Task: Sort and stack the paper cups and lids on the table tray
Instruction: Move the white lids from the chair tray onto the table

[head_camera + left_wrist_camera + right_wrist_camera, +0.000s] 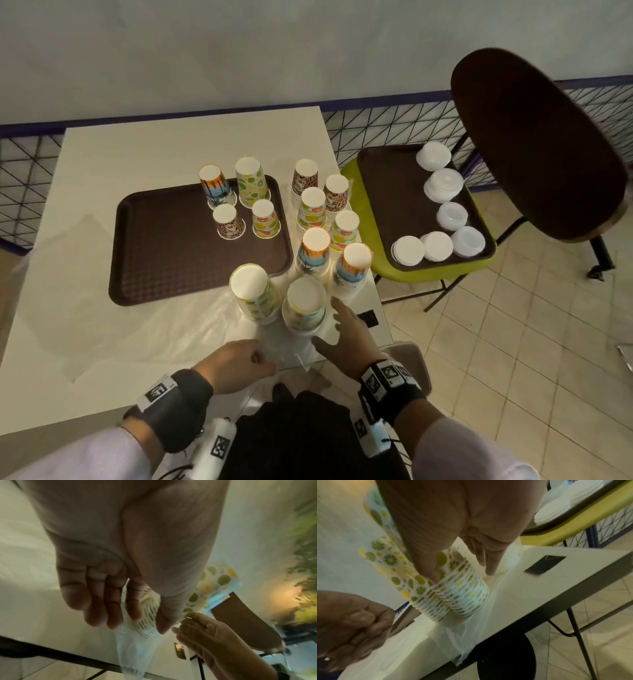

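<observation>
Four upside-down paper cups [239, 198] stand at the back right of the brown table tray [164, 250]. Several printed cup stacks [325, 219] stand on the table to its right. Two lemon-lime stacks [253, 291] [453, 591] stand at the front on clear plastic wrap [191, 329] [132, 650]. My right hand [330, 325] [462, 572] is open, with thumb and fingers spread beside the nearer stack [305, 305]. My left hand [265, 359] [137, 623] pinches the wrap's edge near the table's front. White lid stacks [442, 212] lie on a second tray [387, 192].
The second tray rests on a green chair seat [363, 219] right of the table [137, 144]. A dark chair back [534, 144] rises behind it. A wire fence [394, 126] and wall run along the back. Tiled floor [513, 342] lies to the right.
</observation>
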`<state>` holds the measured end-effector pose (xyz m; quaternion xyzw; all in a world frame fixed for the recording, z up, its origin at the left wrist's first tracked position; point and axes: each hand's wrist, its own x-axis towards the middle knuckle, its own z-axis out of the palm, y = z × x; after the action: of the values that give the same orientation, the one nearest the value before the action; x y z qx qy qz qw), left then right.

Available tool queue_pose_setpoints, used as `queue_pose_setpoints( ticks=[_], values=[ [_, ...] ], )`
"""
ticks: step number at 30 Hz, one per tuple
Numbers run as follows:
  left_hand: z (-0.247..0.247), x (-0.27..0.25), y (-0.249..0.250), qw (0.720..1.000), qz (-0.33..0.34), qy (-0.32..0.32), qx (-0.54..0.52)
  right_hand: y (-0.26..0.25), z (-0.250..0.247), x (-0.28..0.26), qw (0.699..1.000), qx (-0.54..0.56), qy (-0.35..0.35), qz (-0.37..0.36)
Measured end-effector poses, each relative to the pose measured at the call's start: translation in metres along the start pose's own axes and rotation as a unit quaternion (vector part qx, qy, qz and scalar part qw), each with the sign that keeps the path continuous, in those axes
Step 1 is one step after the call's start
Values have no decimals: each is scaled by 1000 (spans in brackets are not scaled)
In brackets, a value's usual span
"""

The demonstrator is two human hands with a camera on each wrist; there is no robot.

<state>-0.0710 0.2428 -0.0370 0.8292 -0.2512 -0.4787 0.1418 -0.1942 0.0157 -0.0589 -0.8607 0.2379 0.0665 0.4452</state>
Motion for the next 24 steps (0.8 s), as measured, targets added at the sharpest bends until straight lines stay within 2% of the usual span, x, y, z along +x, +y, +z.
queue_pose_setpoints(
  ticks=[5, 10, 15, 17, 24],
  values=[
    [15, 2, 56, 994, 111, -20, 1, 27, -50, -26, 998, -41, 45, 13],
    [36, 17, 133, 984, 164, -66, 26, 54, -114, -32, 994, -54, 78, 45],
    [55, 45, 215, 977, 203, -58, 21, 89, -173, -18, 989, -63, 122, 46],
    [60, 60, 244, 981, 192, -23, -13, 104, -194, -8, 989, -65, 128, 43],
    [63, 131, 321, 969, 123, 190, -104, 138, -248, 37, 987, -95, 115, 62]
  ],
)
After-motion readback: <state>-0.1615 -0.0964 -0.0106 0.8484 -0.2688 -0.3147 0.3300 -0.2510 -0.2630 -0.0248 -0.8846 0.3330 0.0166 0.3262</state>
